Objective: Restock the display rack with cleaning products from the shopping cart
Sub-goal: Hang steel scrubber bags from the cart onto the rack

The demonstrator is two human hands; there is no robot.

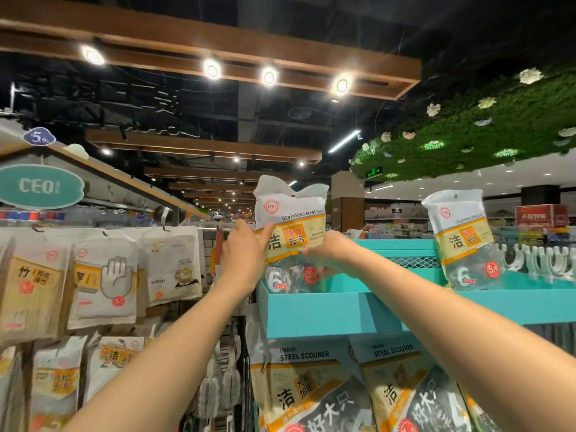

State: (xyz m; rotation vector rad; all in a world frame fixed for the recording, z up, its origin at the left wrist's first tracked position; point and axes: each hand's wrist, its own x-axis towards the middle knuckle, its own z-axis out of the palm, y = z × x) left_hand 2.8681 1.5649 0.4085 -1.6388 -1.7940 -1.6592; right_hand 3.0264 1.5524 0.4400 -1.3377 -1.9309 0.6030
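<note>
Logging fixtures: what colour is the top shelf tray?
Turquoise tray, clearest in the head view.

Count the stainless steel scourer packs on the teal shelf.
2: one pack held by both hands at the teal shelf's left end, another pack standing farther right.

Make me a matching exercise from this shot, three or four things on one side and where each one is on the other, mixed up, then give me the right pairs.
Things
1. scourer pack in hand
2. second scourer pack
3. glove pack
4. steel scourer bags

Places
A. hanging on the rack at far left
B. standing alone in the teal tray, at right
C. below the teal tray
D. held between the left hand and right hand

Pairs: 1-D, 2-B, 3-A, 4-C
</note>
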